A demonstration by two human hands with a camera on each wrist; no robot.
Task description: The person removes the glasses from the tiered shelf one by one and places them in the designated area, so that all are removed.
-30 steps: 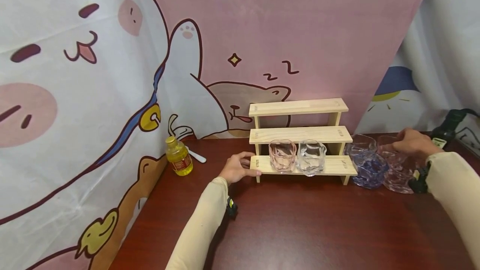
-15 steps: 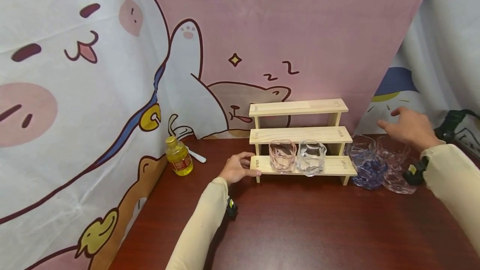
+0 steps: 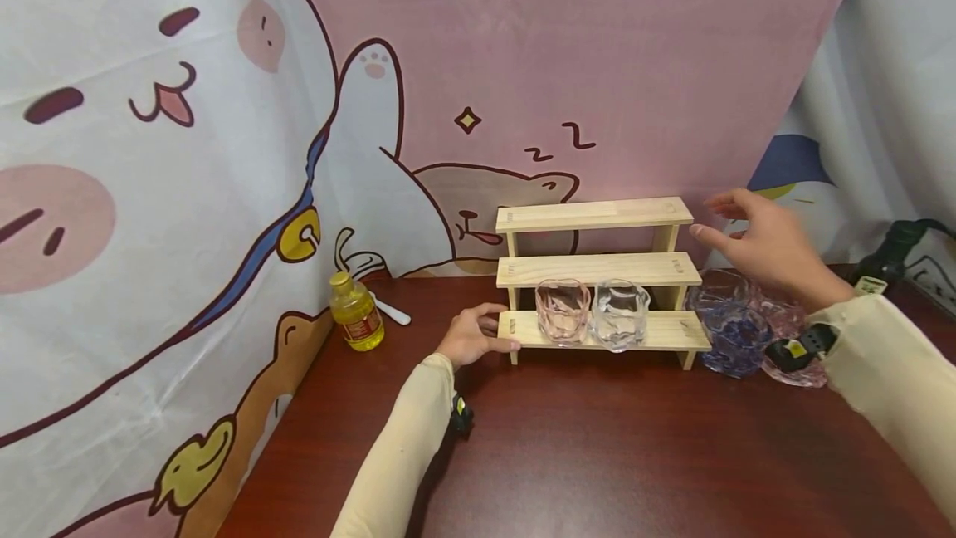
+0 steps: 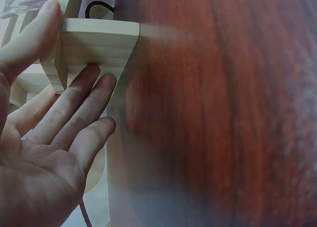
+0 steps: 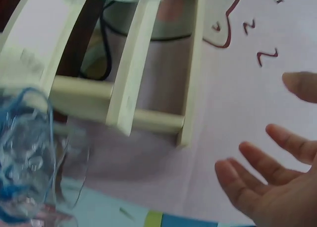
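Taking the wooden rack [image 3: 597,269] as clock centre in the head view, it stands on the tabletop [image 3: 568,438]. Your left hand [image 3: 474,336] grips the rack's lowest step at its 8 o'clock end, thumb at the front edge. Your right hand [image 3: 769,246] is released, in mid-air between 2 and 3 o'clock, thumb and fingers spread apart. A pink glass [image 3: 563,312] and a clear glass [image 3: 621,314] sit side by side on the lowest step. Blue glassware [image 3: 734,341] stands at 4 o'clock, just beside the rack; a yellow bottle [image 3: 358,318] is at 9 o'clock.
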